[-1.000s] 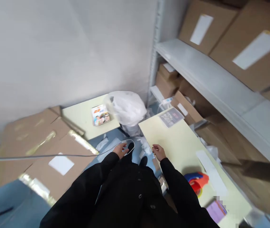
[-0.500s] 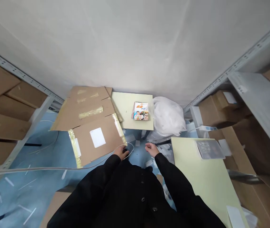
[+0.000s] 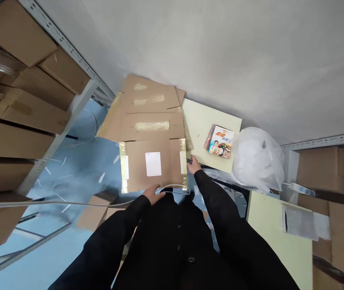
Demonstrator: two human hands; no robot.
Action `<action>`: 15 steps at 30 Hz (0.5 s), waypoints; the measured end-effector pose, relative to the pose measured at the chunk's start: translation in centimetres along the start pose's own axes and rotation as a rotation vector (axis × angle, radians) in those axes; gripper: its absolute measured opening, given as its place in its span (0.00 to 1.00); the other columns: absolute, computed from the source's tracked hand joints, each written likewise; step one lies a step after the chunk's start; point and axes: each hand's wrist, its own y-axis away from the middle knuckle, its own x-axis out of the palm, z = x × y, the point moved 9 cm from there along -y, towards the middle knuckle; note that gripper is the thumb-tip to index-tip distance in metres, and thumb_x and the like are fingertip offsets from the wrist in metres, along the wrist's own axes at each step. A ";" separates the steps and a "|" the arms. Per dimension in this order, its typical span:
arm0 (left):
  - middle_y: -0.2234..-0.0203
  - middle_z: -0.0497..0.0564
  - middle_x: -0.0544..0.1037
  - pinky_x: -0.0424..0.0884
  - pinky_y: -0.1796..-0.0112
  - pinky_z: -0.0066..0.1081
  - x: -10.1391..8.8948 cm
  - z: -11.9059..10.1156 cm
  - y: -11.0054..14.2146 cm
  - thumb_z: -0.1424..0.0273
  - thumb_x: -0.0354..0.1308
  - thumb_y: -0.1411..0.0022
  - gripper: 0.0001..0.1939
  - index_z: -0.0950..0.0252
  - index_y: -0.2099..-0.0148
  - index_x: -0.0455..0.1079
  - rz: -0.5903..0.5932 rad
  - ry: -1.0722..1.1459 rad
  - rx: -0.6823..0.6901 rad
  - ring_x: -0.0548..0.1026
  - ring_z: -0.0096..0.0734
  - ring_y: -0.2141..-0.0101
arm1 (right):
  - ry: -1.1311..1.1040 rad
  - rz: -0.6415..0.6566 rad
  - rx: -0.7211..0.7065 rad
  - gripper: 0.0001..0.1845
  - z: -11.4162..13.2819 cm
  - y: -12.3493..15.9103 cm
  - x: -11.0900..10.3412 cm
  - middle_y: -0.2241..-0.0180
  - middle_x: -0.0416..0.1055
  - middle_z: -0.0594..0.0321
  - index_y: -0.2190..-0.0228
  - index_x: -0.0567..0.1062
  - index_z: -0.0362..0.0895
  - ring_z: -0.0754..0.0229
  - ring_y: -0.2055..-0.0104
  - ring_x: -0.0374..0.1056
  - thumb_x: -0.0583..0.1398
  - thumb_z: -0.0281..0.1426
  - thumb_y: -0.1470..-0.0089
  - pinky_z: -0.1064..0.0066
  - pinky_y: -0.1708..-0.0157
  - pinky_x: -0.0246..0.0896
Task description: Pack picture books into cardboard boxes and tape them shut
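Observation:
A flattened cardboard box [image 3: 152, 163] with a white label and yellowed tape lies in front of me. More flattened cardboard [image 3: 148, 108] is stacked behind it. My left hand [image 3: 153, 194] rests on the box's near edge with its fingers curled, beside a thin white cable [image 3: 69, 202] that loops there and runs off to the left. My right hand [image 3: 193, 164] reaches the box's right edge, fingers partly spread, touching it.
A pale yellow table [image 3: 204, 133] holds a colourful booklet [image 3: 220, 141]. A white plastic bag [image 3: 258, 159] sits beside it. A second yellow table [image 3: 274, 233] stands at right. Metal shelves with cardboard boxes [image 3: 23, 100] line the left. The floor is blue.
The view has swung left. Both hands moved from hanging free over the floor to the edges of the labelled cardboard box; the right hand reached forward to its right side.

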 end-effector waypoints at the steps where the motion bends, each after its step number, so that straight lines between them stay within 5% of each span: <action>1: 0.50 0.59 0.74 0.68 0.52 0.31 0.7 -0.3 0.1 0.59 0.55 0.44 0.30 0.70 0.42 0.64 0.031 0.026 0.001 0.72 0.39 0.50 | 0.002 0.023 -0.004 0.26 0.0 -0.1 0.3 0.47 0.67 0.51 0.48 0.65 0.42 0.55 0.46 0.65 0.57 0.26 0.51 0.61 0.44 0.57; 9: 0.61 0.60 0.79 0.68 0.57 0.35 3.5 -0.8 2.0 0.56 0.50 0.42 0.20 0.66 0.62 0.75 0.091 -0.265 -0.125 0.75 0.46 0.56 | 0.069 0.062 -0.024 0.22 -0.9 0.4 2.0 0.54 0.71 0.56 0.58 0.69 0.44 0.59 0.56 0.70 0.62 0.23 0.58 0.62 0.50 0.62; 15: 0.66 0.61 0.79 0.68 0.59 0.39 5.4 0.4 4.7 0.55 0.50 0.42 0.20 0.65 0.68 0.75 -0.020 -0.247 -0.205 0.76 0.50 0.59 | 0.031 0.092 -0.016 0.23 -2.3 1.0 3.6 0.69 0.74 0.60 0.59 0.70 0.43 0.55 0.61 0.71 0.63 0.23 0.61 0.60 0.54 0.65</action>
